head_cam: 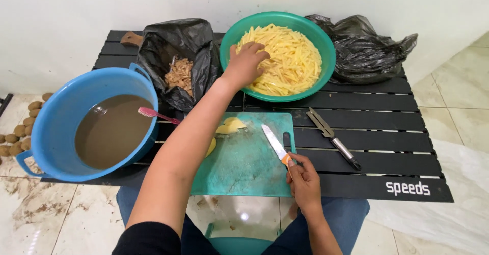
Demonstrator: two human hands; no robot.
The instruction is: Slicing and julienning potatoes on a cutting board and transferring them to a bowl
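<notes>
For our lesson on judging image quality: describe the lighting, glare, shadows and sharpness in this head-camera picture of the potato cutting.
Head view: light is soft and even, with faint shadows under the green bowl; a small glare spot shows on the floor tile below the cutting board; the left hand, the right hand and the knife are sharp; the table edges bow slightly from the wide lens.

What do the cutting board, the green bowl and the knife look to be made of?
Cutting board: likely plastic, matte teal, scuffed with cut marks. Green bowl: probably plastic, smooth, slightly glossy rim. Knife in the right hand: bright blade, apparently steel; orange handle looks plastic, mostly hidden by the grip. The left hand rests on the potato strips.
</notes>
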